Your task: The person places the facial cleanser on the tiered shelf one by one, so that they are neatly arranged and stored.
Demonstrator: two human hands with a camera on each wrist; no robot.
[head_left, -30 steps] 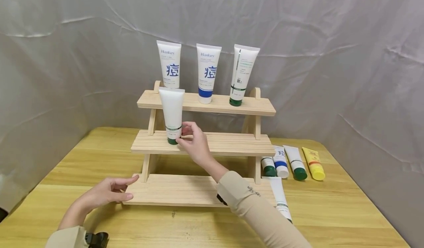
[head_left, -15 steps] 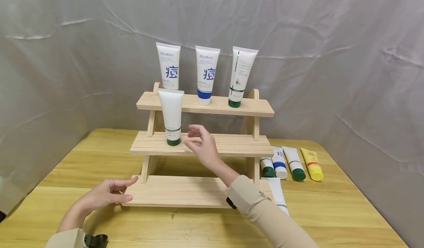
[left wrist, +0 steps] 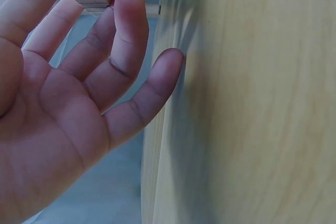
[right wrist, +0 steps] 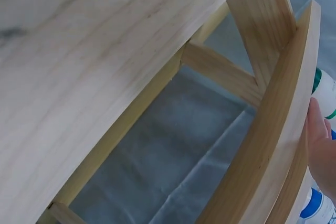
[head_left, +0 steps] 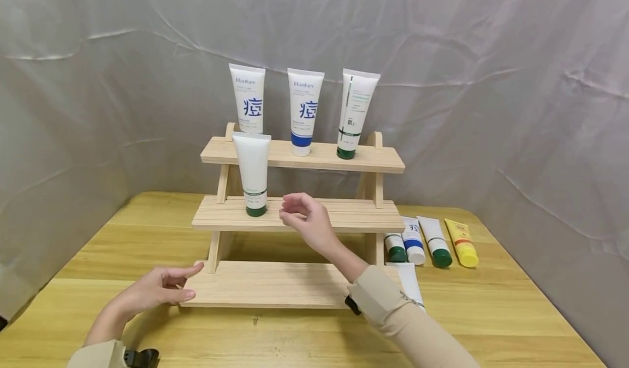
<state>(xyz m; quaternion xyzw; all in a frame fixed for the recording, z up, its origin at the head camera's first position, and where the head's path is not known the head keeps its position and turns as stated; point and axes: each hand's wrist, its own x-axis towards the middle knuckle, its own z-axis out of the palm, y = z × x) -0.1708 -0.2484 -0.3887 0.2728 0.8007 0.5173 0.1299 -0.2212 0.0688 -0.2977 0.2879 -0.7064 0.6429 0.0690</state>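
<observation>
White tube upright on its green cap, left part of the middle shelf; its upper end hides the base of the left blue-lettered tube on the top shelf. Right hand just right of it, apart: fingers loosely bent, holding nothing. Left hand grips the left end of the bottom shelf. Top shelf also bears the centre blue-lettered tube and a green-banded tube, both upright. Right sleeve crosses the bottom shelf and partly covers a lying tube. Beyond, flat on the worktop: green-capped tube, partly hidden by the shelves; blue-banded tube; second green-capped tube; yellow tube. Grey cloth behind.
</observation>
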